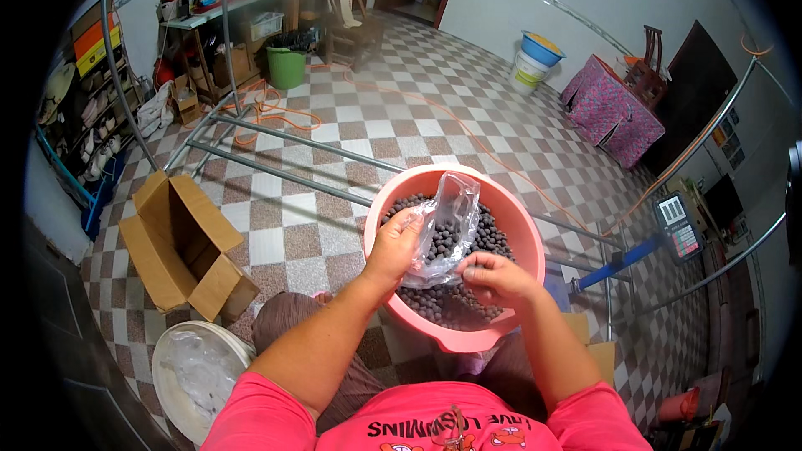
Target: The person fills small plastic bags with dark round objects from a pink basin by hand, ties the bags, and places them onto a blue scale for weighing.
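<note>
A pink plastic basin stands before me, filled partway with small round dark balls. Above the balls is a clear plastic bag, its mouth spread wide. My left hand pinches one side of the bag between thumb and fingers. On the opposite side, my right hand has its bent fingers at the bag's near edge. Balls show through and behind the film, so I cannot tell whether any are inside the bag.
An open cardboard box sits at left, near a white bucket with clear plastic bags. Metal tubes run behind the basin. A digital scale display rises on a blue post at right. Orange cord crosses the tiles.
</note>
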A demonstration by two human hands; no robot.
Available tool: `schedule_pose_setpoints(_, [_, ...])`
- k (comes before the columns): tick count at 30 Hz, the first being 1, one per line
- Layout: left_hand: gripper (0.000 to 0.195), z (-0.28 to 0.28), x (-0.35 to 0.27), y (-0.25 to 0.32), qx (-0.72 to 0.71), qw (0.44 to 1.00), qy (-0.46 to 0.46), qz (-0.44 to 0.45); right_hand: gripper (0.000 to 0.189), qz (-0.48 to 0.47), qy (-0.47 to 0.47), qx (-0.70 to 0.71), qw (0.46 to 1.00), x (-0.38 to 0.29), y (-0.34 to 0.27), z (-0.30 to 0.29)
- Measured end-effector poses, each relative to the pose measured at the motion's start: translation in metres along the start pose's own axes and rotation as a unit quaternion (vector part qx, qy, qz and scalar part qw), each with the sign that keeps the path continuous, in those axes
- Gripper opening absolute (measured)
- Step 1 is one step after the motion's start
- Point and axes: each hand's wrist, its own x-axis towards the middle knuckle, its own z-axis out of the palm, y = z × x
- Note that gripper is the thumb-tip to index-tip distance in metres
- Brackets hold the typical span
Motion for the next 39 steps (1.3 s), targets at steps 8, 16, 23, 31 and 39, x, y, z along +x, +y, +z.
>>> schedule_pose_setpoints(8, [0.021, 0.000, 0.001, -0.004, 0.001, 1.000, -0.026, 0.013, 0.032, -0.060, 0.055, 0.084, 0.993, 0.039, -0.028, 0.023])
schedule_pose_setpoints(16, [0.021, -0.002, 0.001, -0.001, 0.014, 1.000, -0.015, 0.019, 0.036, -0.153, 0.072, -0.005, 0.986, 0.038, -0.015, 0.032])
schedule_pose_setpoints(23, [0.020, -0.001, 0.001, 0.004, -0.008, 1.000, -0.004, 0.020, 0.017, -0.111, 0.032, -0.156, 0.981, 0.005, -0.005, 0.013])
schedule_pose_setpoints(31, [0.019, 0.000, 0.004, 0.004, -0.008, 0.999, -0.006, 0.038, 0.049, -0.100, 0.037, -0.587, 0.802, 0.012, 0.039, 0.029])
schedule_pose_setpoints(39, [0.017, -0.008, 0.003, 0.004, -0.024, 1.000, -0.015, 0.012, 0.039, -0.105, 0.009, -0.555, 0.825, 0.026, 0.059, 0.017])
